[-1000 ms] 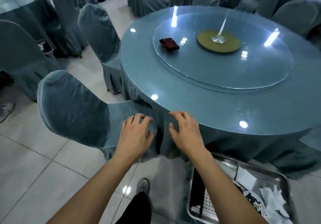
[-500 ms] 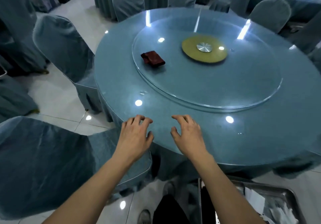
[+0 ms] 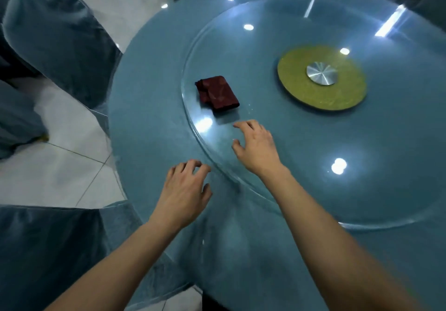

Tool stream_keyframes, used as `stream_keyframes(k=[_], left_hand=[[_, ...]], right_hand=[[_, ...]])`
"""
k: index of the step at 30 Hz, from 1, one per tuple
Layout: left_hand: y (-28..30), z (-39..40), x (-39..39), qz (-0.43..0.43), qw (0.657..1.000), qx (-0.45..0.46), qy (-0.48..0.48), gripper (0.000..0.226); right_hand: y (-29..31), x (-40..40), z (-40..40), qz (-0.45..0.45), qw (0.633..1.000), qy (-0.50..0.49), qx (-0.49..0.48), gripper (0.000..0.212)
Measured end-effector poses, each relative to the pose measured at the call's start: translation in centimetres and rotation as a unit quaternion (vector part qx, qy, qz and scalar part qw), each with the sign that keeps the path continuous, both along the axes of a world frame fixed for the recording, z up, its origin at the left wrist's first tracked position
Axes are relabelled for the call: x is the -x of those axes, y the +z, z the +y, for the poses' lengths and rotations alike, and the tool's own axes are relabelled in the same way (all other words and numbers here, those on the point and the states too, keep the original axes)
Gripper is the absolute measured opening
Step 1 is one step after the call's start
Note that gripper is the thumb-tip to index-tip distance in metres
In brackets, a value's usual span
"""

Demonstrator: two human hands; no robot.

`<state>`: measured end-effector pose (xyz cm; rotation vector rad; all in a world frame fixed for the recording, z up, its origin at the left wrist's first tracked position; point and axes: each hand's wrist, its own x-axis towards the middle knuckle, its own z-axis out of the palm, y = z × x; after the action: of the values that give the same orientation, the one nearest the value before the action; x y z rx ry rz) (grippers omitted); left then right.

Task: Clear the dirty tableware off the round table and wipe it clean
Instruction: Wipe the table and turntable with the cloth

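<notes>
At nine o'clock stand covered chairs (image 3: 60, 35) on a tiled floor (image 3: 60, 166), clear of the table (image 3: 149, 122). No dirty tableware shows on the table in this view, so the clearing step looks done and the wiping step looks to be in hand. The left hand (image 3: 183, 190) hovers low at about seven o'clock over the table's outer ring, fingers loosely curled, its grip relaxed and empty. The cloth (image 3: 218, 93), dark red and folded, lies at about ten o'clock on the glass turntable (image 3: 289, 166), just inside its rim. The right hand (image 3: 258, 146) is near the cloth, at its five o'clock, fingers spread and bent toward it, grip wide and holding nothing. The next move likely calls for a short reach forward and left to close on the cloth, then wiping. A gold disc (image 3: 322, 79) marks the turntable's hub at one o'clock.
</notes>
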<state>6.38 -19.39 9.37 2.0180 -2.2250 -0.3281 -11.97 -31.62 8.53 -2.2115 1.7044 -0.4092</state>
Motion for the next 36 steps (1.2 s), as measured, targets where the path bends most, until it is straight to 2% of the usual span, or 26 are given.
stream_keyframes(k=[7, 13, 15, 19, 24, 26, 29, 32, 36], left_hand=[[-4.6, -7.2, 0.9, -0.018, 0.999, -0.043, -0.006, 0.049], [-8.0, -10.8, 1.2, -0.038, 0.997, -0.069, -0.020, 0.062], [-9.2, -11.2, 1.6, -0.049, 0.996, -0.074, -0.028, 0.061], [-10.9, -10.6, 2.4, -0.077, 0.993, -0.083, -0.022, 0.069], [-11.8, -9.8, 2.1, -0.050, 0.995, -0.086, -0.011, 0.075], [-12.0, -9.8, 2.0, -0.041, 0.995, -0.096, -0.006, 0.082], [-12.3, -9.8, 1.8, -0.037, 0.994, -0.100, -0.010, 0.083], [-12.2, -9.9, 1.5, -0.041, 0.993, -0.106, -0.019, 0.079], [-12.1, -10.1, 1.9, -0.048, 0.991, -0.124, -0.020, 0.080]], right_hand=[[-4.2, -4.8, -16.7, 0.019, 0.997, 0.070, 0.017, 0.051], [-9.8, -7.5, -24.2, 0.094, 0.990, 0.100, -0.034, 0.083], [-11.8, -7.6, -24.4, 0.099, 0.989, 0.099, -0.047, 0.077], [-13.4, -6.2, -25.3, 0.089, 0.993, 0.083, 0.005, 0.060], [-13.5, 2.6, -29.2, 0.079, 0.996, 0.026, 0.021, 0.056], [-13.7, 5.4, -29.3, 0.062, 0.997, 0.030, 0.021, 0.055], [-14.1, 5.4, -27.2, 0.041, 0.999, 0.020, 0.019, 0.056], [-14.3, 3.4, -22.3, 0.034, 0.999, 0.029, 0.022, 0.062], [-14.7, 0.7, -14.2, 0.026, 0.999, 0.025, 0.040, 0.061]])
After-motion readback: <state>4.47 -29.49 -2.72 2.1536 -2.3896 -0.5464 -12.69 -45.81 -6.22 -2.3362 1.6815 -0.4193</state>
